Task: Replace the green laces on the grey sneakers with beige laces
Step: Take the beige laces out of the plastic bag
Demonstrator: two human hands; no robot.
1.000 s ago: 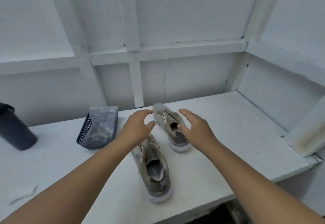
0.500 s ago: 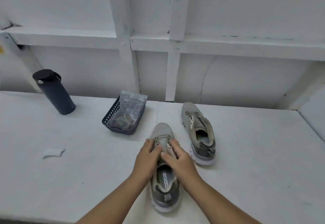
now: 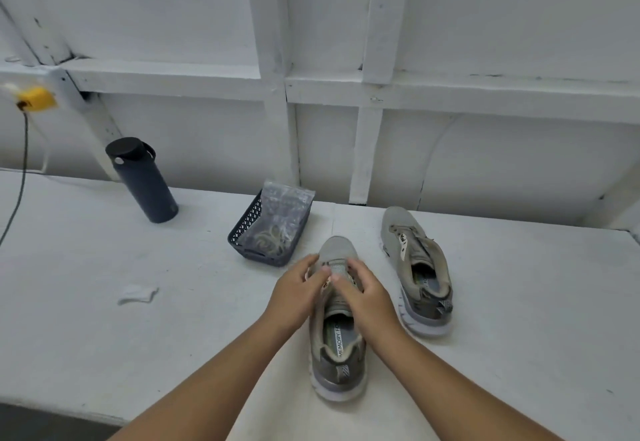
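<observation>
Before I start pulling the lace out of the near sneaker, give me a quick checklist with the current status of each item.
1. Near sneaker flat on the table, toe away: ok.
2. Left hand and right hand both at its lace area: ok.
3. Lace end actually pinched: cannot tell, fingers cover it.
4. Bag of replacement laces sits in the basket beside the toe: ok.
5. Other sneaker clear of the hands, on the right: ok.
6. Bottle upright, well away: ok.
</observation>
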